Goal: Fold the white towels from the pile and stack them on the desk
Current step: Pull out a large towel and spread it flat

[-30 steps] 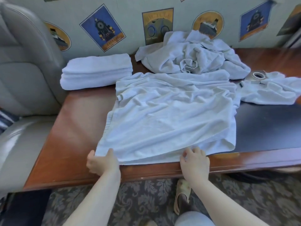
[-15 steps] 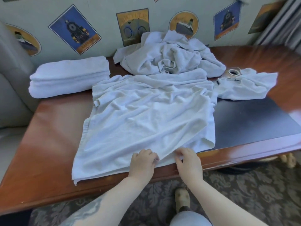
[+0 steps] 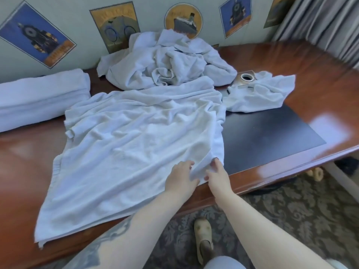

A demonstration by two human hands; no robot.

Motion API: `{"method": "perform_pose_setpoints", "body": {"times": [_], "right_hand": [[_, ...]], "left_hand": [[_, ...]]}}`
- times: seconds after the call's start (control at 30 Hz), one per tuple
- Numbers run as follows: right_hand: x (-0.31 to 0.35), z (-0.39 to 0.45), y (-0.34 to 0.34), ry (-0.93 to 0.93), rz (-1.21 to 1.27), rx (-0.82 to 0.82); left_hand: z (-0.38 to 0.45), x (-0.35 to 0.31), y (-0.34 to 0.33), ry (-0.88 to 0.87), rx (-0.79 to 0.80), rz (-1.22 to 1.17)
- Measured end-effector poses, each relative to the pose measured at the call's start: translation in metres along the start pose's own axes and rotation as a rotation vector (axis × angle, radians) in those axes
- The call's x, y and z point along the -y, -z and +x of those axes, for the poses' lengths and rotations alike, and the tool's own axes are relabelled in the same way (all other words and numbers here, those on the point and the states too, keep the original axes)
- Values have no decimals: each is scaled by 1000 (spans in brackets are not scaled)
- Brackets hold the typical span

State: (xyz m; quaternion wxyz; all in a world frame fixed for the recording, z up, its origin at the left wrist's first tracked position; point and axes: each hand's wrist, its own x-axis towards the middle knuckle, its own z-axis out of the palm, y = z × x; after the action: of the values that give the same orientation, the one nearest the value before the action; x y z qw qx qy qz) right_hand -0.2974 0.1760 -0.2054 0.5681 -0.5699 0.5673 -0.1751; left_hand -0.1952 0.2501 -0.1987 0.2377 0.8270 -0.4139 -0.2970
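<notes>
We have one towel (image 3: 136,148) spread flat on the desk (image 3: 310,61), and its long axis runs from the near-left corner away toward the pile (image 3: 165,63) at the back. Both our hands are at the near-right corner. The right hand (image 3: 217,174) pinches this corner, with the thumb and the fingers closed on a raised fold of cloth. The left hand (image 3: 181,178) rests just beside it on the towel, fingers lightly bent; we cannot tell if it really grips. Almost all of the cloth lies to the left and away from the fingers, so we judge the fold must carry this corner across in that direction. The folded stack (image 3: 42,98) waits at the far left.
</notes>
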Motion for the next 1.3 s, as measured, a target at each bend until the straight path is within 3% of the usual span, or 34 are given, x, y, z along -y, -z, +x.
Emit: {"method": "perform_pose_setpoints", "body": {"times": [0.1, 0.17, 0.27, 0.4, 0.53, 0.67, 0.73, 0.8, 0.93, 1.0, 1.17, 1.3], "right_hand": [[22, 18, 6, -333, 844, 34], [32, 28, 10, -491, 1045, 52], [37, 41, 28, -623, 1227, -81], [25, 39, 68, -566, 1662, -173], [-2, 29, 81, -498, 1617, -81], [6, 34, 69, -511, 1229, 150], [16, 46, 65, -513, 1036, 117], [23, 61, 71, -493, 995, 52], [24, 82, 114, -457, 1471, -15], [13, 78, 122, -487, 1594, -42], [4, 69, 90, -527, 1081, 56], [15, 91, 111, -507, 1153, -181]], "left_hand": [[15, -7, -13, 16, -72, 25], [18, -6, -17, 17, -64, 79], [16, 1, -23, -17, -82, 120], [14, 3, -27, -62, -121, 146], [12, -1, -27, -80, -132, 233], [19, -31, -29, -54, -123, 335], [29, -46, -34, -59, -105, 215], [39, -55, -40, -92, -35, 172], [44, -48, -50, -64, -33, 176], [41, -44, -55, -68, -48, 188], [42, -39, -55, -99, -35, 163], [42, -32, -55, -217, -15, 208]]}}
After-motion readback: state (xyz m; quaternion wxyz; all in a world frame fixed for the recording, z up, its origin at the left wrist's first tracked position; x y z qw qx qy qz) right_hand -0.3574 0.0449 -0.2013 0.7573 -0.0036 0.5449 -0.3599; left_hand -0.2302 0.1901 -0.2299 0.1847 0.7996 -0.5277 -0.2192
